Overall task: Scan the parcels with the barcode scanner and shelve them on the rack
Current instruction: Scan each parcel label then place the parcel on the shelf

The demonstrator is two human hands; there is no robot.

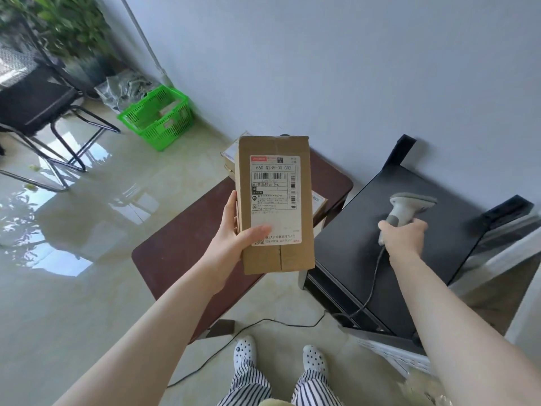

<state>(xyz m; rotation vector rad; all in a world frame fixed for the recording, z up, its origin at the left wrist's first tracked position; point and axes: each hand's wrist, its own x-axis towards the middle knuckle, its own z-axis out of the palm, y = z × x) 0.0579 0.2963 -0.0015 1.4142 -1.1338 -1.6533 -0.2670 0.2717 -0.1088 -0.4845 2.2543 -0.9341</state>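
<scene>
Single head-worn, wide-angle view, looking forward and steeply down from standing height. Both forearms enter from the lower edge; the person's shoes [313, 358] appear at bottom centre. The brown bench [181, 244] and the black rack [380, 238] lie close below at mid-frame, the tiled floor [87, 273] and the wall [351, 68] beyond. Lines bow at the margins.
</scene>
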